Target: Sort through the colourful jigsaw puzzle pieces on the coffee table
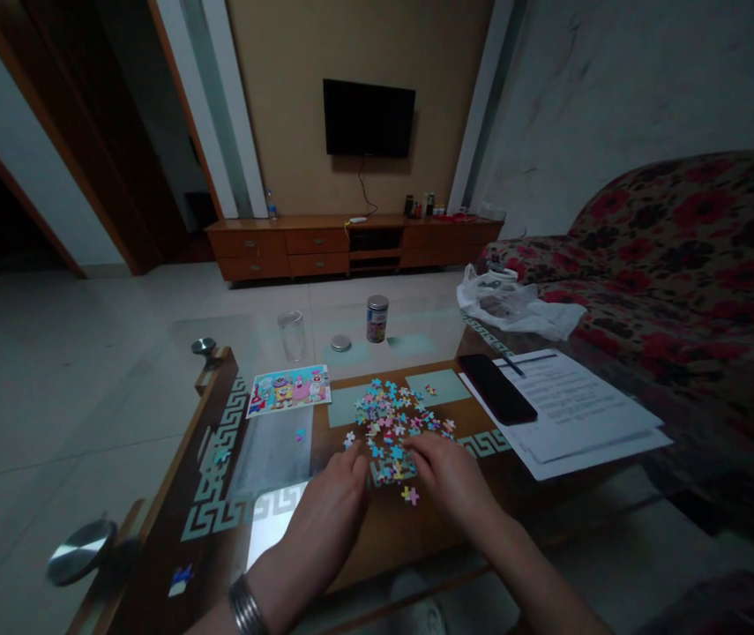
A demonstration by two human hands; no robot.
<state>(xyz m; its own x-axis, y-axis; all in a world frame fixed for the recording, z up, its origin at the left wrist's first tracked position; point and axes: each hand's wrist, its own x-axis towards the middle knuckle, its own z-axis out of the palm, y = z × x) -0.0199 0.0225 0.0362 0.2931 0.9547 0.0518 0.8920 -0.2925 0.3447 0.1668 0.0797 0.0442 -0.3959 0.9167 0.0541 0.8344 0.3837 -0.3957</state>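
Note:
A heap of small colourful jigsaw pieces point(395, 420) lies on the glass-topped coffee table point(409, 529). My left hand point(332, 507) rests palm down at the heap's near left edge, fingertips among the pieces. At the near right edge, my right hand point(451, 474) lies with curled fingers touching pieces. Whether either hand grips a piece is hidden. One loose piece point(409, 496) sits between my hands. A cartoon reference picture point(289, 389) lies left of the heap, with a stray piece point(300, 435) below it.
A drinking glass point(291, 334), a lid point(340, 343) and a small can point(377, 318) stand at the table's far side. A black phone point(496, 388) lies on papers point(575, 410) at right. A plastic bag point(512, 304) and a floral sofa point(687, 265) are further right.

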